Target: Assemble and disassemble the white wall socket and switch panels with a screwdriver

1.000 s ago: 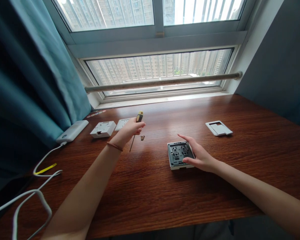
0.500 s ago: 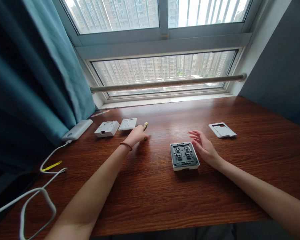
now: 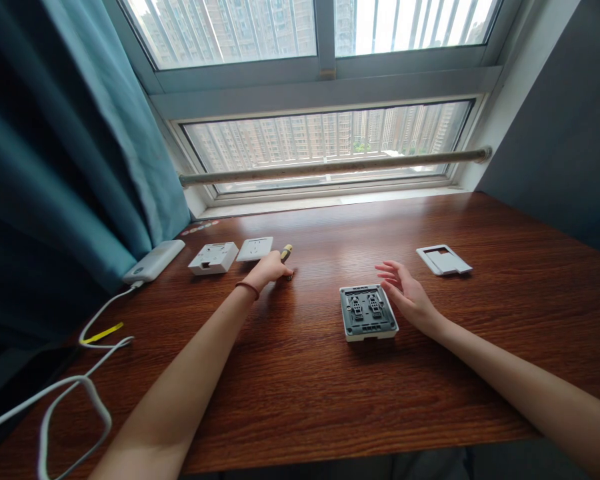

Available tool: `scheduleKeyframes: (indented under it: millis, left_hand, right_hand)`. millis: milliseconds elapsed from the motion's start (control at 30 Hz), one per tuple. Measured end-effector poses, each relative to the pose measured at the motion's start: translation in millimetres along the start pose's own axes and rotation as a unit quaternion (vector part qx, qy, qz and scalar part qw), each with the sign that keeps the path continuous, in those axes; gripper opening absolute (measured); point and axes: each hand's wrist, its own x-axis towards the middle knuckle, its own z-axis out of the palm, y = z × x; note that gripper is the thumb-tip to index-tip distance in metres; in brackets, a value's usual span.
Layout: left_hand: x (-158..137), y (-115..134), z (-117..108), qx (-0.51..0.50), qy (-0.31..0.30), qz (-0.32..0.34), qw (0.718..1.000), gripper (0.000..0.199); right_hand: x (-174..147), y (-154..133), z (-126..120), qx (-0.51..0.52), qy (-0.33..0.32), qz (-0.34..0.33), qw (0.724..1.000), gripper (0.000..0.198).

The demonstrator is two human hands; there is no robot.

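Screwdriver, one, with a yellow-and-black handle (image 3: 287,252), sits in the grip of the left hand (image 3: 270,268), over the far left part of the desk (image 3: 300,393), its shaft hidden. That arm reaches long from the front edge, palm down, fingertips lowered to some small dark screws (image 3: 291,276), too covered to count; whether they are pinched cannot be told. One switch box (image 3: 369,312), grey-faced with two mechanisms on top, lies flat near the desk's middle, between the front and far edges. Just beside its right side, the right hand (image 3: 405,293) is open and empty, fingers loosely curved, forearm slanting in from the right front corner; contact with the box is unclear. Beyond the left hand lie one white socket plate (image 3: 255,249) and, next to it, one white box (image 3: 213,258). One white frame (image 3: 444,260) rests toward the far right corner. Near the left edge are one white power block (image 3: 155,261), one white cable (image 3: 94,311) and one yellow strip (image 3: 103,333).
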Motion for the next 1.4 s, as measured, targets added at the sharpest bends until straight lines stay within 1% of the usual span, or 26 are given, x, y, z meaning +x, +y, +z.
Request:
scheduleKeyframes:
  millis: [267, 533, 700, 800, 900, 1000, 1067, 1100, 1133, 1167, 1267, 1400]
  left_hand:
    - [2, -2, 1, -0.008, 0.004, -0.007, 1.000, 0.029]
    - [-1, 0, 1, -0.026, 0.020, -0.008, 0.999, 0.025]
    - [-6, 4, -6, -0.077, 0.027, -0.011, 0.997, 0.025]
    - [-14, 14, -14, -0.142, 0.013, 0.021, 0.990, 0.025]
    - [-29, 33, -17, -0.222, -0.024, 0.072, 0.972, 0.021]
    - [-55, 62, -9, -0.303, -0.053, 0.117, 0.944, 0.020]
    - [-78, 84, 0, -0.461, -0.075, 0.154, 0.871, 0.023]
    - [-91, 94, 5, -0.502, -0.082, 0.157, 0.846, 0.025]
    - [-103, 103, 10, -0.523, -0.083, 0.157, 0.833, 0.026]
    - [-115, 111, 15, -0.526, -0.092, 0.166, 0.829, 0.025]
    - [-142, 124, 23, -0.509, -0.086, 0.185, 0.836, 0.023]
    - [-155, 125, 30, -0.489, -0.060, 0.211, 0.844, 0.018]
  right_hand:
    - [1, 5, 0, -0.003, -0.004, -0.004, 1.000, 0.044]
    - [0, 3, 0, -0.009, -0.006, -0.010, 1.000, 0.043]
    - [1, 6, 0, -0.014, -0.004, -0.013, 1.000, 0.042]
    - [0, 4, 0, -0.028, 0.007, -0.020, 0.999, 0.042]
    - [-1, -6, -2, -0.080, 0.022, -0.047, 0.996, 0.035]
    - [-5, -24, -3, -0.126, 0.036, -0.089, 0.987, 0.022]
    - [-11, -37, -3, -0.112, 0.030, -0.104, 0.988, 0.016]
    - [-14, -43, -2, -0.093, 0.019, -0.102, 0.990, 0.014]
    - [-17, -49, -1, -0.066, 0.006, -0.096, 0.993, 0.014]
    - [-21, -53, 0, -0.036, -0.009, -0.088, 0.995, 0.015]
    - [-29, -61, 5, 0.053, -0.042, -0.057, 0.996, 0.015]
    - [-34, -62, 10, 0.133, -0.035, -0.012, 0.990, 0.012]
